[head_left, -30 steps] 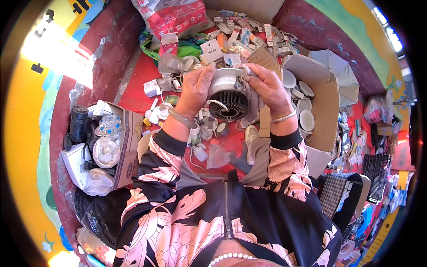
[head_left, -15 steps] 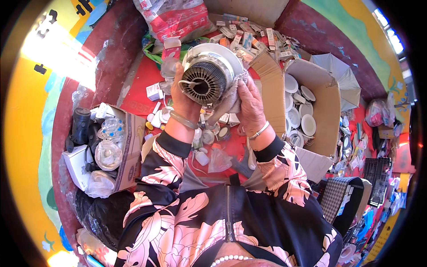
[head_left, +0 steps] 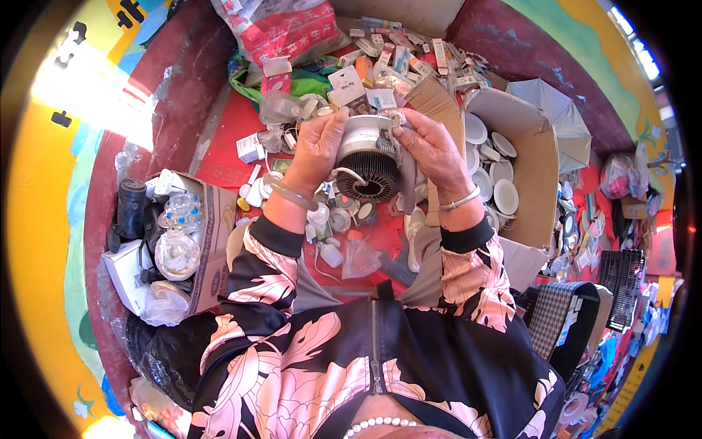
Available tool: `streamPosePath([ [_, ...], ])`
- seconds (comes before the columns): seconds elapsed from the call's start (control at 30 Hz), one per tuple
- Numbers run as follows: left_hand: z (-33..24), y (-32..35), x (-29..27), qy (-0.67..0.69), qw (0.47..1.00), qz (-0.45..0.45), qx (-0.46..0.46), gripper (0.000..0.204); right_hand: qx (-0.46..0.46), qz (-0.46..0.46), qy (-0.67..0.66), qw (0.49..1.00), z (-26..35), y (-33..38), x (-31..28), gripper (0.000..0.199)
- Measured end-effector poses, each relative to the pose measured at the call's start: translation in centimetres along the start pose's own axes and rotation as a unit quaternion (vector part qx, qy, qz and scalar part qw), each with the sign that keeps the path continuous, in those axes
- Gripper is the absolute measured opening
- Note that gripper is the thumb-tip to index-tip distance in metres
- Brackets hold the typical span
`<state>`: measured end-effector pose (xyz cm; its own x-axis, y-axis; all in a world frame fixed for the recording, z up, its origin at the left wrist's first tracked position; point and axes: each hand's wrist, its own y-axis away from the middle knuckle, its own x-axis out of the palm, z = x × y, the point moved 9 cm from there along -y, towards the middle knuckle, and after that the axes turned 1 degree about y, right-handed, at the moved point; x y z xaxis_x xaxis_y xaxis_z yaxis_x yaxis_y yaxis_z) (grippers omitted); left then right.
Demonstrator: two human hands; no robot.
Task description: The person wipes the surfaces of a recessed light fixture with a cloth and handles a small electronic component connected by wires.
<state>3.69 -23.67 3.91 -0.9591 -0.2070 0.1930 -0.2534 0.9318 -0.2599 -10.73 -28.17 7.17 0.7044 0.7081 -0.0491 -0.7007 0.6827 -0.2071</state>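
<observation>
A downlight with a white rim and a black finned heat sink is held up in front of me. The heat sink points toward me, with a white cable coming out near its centre. My left hand pinches the left side of the rim. At the right side of the rim my right hand is closed on a grey rag, pressing it against the light. The rag hangs down beside the fins. The face of the light is turned away and hidden.
To the right, an open cardboard box contains several white round lights. A smaller carton of plastic-wrapped parts stands at left. Small boxes pile up at the back beside a red-and-white sack. Loose parts lie on the red ground cover.
The downlight has come lower and tilted, so its rim now stands at the top. My left hand has shifted from under the body to the rim's left edge; the right hand has moved rightward.
</observation>
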Motion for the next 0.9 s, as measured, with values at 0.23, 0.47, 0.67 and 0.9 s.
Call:
streamPosePath([
  [0.23,3.4,-0.2,-1.7,0.345,0.924,-0.111,-0.121,0.042,0.009,-0.117,-0.081,0.99,-2.5,-0.6,-1.3,0.028],
  [0.47,3.2,-0.5,-3.7,0.398,0.903,-0.139,-0.079,0.048,0.114,-0.067,0.128,0.983,-3.3,-0.1,-3.5,0.028],
  [0.67,4.9,-0.5,-4.9,0.417,0.89,-0.172,-0.068,0.044,-0.081,-0.17,-0.061,0.98,2.4,0.9,-1.7,0.033],
  [0.9,3.5,-0.7,-2.9,0.39,0.91,-0.108,-0.089,0.043,-0.254,-0.207,0.335,0.883,3.5,1.6,0.7,0.039],
])
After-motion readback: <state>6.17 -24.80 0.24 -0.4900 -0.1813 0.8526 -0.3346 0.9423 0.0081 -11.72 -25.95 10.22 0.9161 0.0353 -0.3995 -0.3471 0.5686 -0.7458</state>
